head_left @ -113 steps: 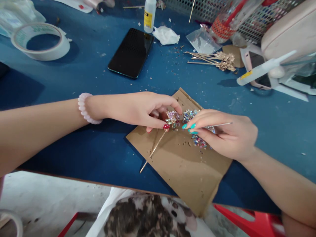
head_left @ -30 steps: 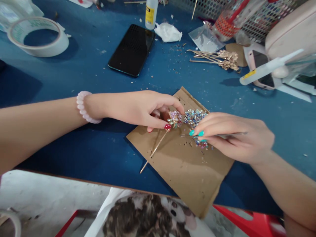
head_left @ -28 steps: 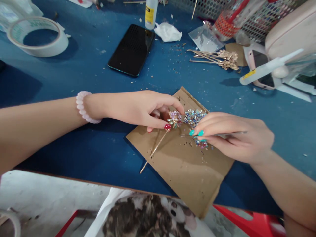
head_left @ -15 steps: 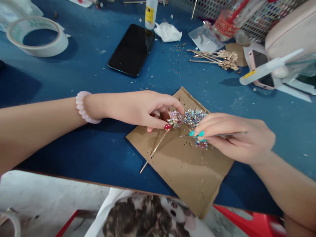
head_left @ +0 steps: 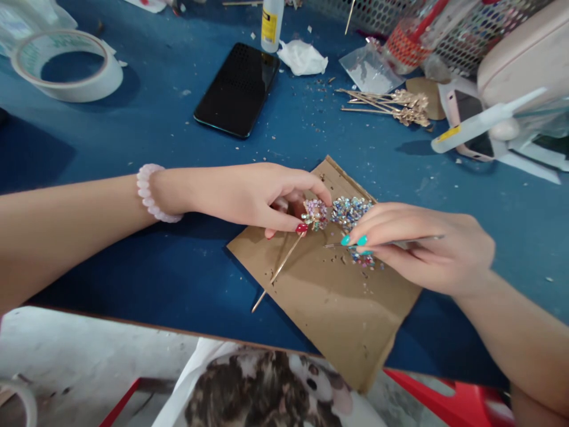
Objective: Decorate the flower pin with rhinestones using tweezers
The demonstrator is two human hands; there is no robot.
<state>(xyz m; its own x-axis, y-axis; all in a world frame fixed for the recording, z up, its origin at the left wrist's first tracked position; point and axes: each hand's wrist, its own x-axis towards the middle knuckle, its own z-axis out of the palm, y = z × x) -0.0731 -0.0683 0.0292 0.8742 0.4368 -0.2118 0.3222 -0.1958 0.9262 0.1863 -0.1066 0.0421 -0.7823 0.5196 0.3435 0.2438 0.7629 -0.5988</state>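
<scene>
Between the thumb and fingers of my left hand (head_left: 267,198) is the jewelled head of a gold hairpin (head_left: 287,260), set with pink, green and clear stones. Its thin stick slants down past the edge of a cardboard sheet (head_left: 338,320). My right hand (head_left: 422,246) pinches slim metal tweezers (head_left: 400,241), their tip just over the cardboard, a little right of and below the jewelled head. Loose blue and clear rhinestones (head_left: 349,210) lie in a pile beside the right fingertips. More coloured stones (head_left: 364,259) are partly hidden under those fingers.
Behind the hands lie a black phone (head_left: 240,89), a glue bottle (head_left: 271,26) and crumpled tissue (head_left: 303,57). Several gold hairpins (head_left: 400,107) lie back right, near another glue bottle (head_left: 484,121). A tape roll (head_left: 66,65) stands back left. The table's front edge runs below the cardboard.
Almost nothing differs. The right hand and its tweezers have shifted very slightly to the left; the left hand and hairpin stay in place.
</scene>
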